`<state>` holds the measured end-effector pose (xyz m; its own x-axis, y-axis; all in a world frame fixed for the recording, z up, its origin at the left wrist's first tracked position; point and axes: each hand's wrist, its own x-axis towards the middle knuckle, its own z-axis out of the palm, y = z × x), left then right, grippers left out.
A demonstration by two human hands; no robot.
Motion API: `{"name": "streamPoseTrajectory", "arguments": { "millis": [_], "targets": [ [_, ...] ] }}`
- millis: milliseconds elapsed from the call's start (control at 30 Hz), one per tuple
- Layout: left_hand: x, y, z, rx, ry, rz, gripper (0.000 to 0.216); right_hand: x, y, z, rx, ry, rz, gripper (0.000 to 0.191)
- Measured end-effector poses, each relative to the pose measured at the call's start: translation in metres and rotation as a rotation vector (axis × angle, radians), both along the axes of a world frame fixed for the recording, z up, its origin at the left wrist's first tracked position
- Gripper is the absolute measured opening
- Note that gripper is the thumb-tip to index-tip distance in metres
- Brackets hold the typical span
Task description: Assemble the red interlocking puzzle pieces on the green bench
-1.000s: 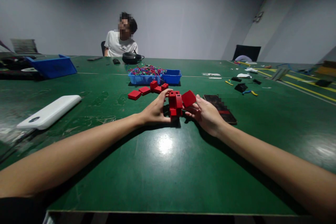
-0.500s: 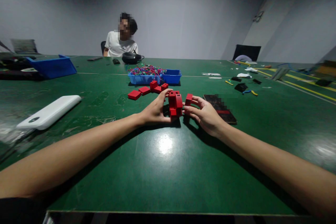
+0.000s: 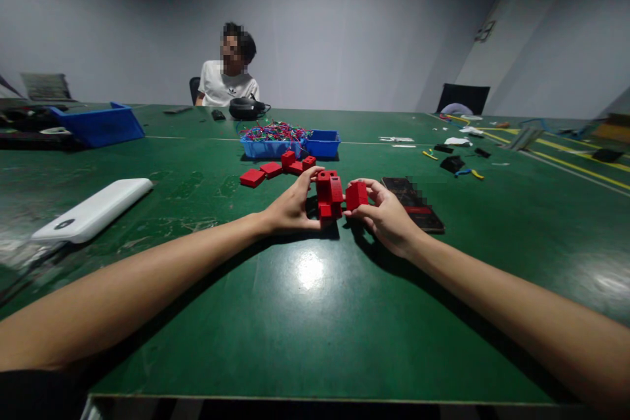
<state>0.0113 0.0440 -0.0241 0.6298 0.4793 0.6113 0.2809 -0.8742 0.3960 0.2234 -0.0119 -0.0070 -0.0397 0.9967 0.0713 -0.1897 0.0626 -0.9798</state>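
Note:
My left hand [image 3: 295, 203] is closed around an upright stack of red blocks [image 3: 329, 193], thumb at its near side and fingers behind it. Just to the right, my right hand [image 3: 386, 213] pinches a smaller red block [image 3: 357, 195] between thumb and fingers. A narrow gap separates this block from the stack. Beyond my left hand lie several loose red blocks [image 3: 252, 177], some flat and some with holes in their tops.
Behind the blocks stand a blue bin of coloured wires [image 3: 273, 146] and another blue bin [image 3: 322, 144]. A dark phone [image 3: 418, 210] lies by my right hand, a white power bank [image 3: 93, 210] at left. Pliers [image 3: 468, 173] lie far right. A person [image 3: 229, 82] sits opposite.
My right hand has turned the smaller red block, so a broader face of it now shows. The left hand and the stack have stayed almost still.

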Motion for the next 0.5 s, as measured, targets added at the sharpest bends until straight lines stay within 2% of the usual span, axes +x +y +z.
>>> {"name": "streamPoseTrajectory", "arguments": {
  "millis": [300, 500],
  "targets": [
    [0.0007, 0.0026, -0.0023, -0.010, -0.002, -0.012, 0.105, -0.0007, -0.0015, 0.0029, -0.035, -0.004, 0.025, 0.051],
    [0.0006, 0.0018, -0.0028, -0.005, -0.002, -0.004, 0.105, 0.0000, 0.0003, -0.0002, -0.046, 0.069, 0.005, 0.061]
  ]
}}
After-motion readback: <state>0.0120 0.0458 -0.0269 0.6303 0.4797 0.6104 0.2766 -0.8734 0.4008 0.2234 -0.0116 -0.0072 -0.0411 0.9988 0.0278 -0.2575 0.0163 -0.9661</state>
